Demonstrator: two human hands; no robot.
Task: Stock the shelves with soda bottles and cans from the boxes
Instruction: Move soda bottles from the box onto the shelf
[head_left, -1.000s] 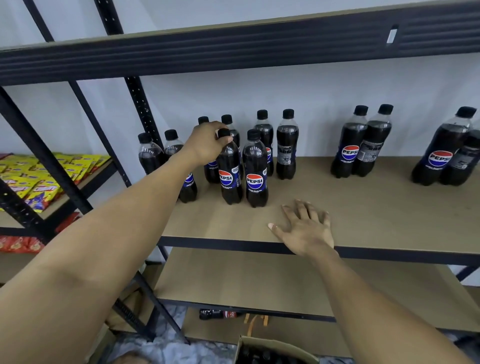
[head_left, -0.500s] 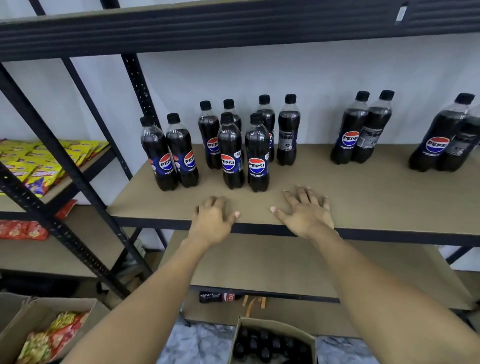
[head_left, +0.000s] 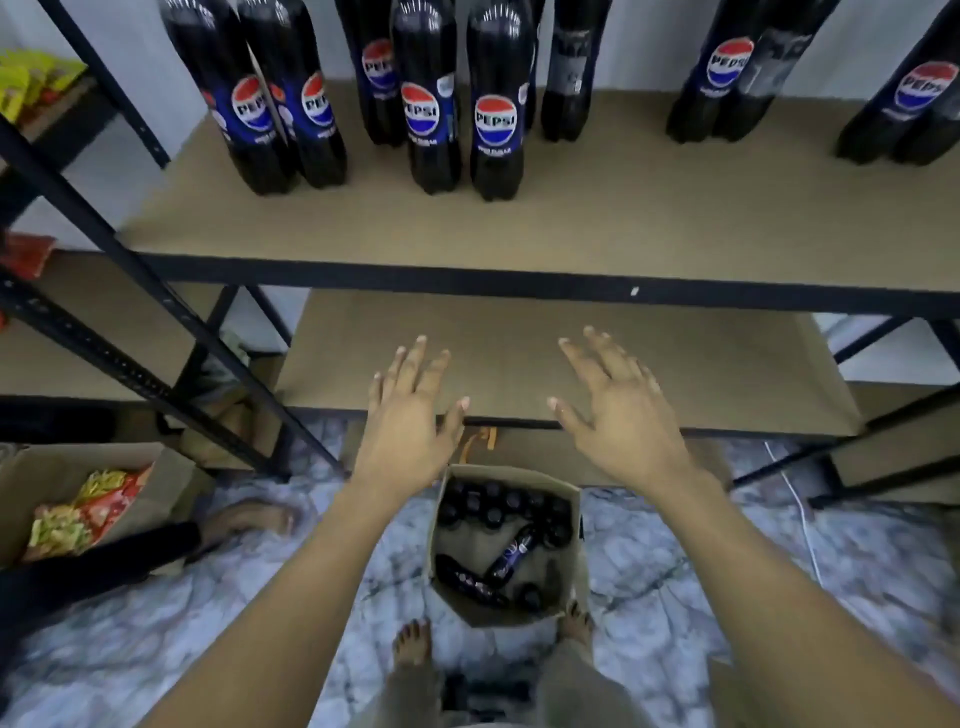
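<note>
- The soda bottles (head_left: 488, 505) sit in a box (head_left: 498, 616) on the floor, directly below both hands. Most stand caps-up at the far side, and one (head_left: 511, 553) lies slanted nearer the front.
- The left hand (head_left: 410, 421) and right hand (head_left: 618, 415) hover above, about equally near, with fingers (head_left: 415, 364) spread, released and holding nothing.
- The lower shelf (head_left: 675, 374) has its edge just beyond the hands, so a straight drop looks unobstructed.
- The upper shelf (head_left: 623, 223) shows room in front of its standing bottles (head_left: 496, 119).

Even, soft indoor light; slight motion blur; wide-angle stretching at edges
</note>
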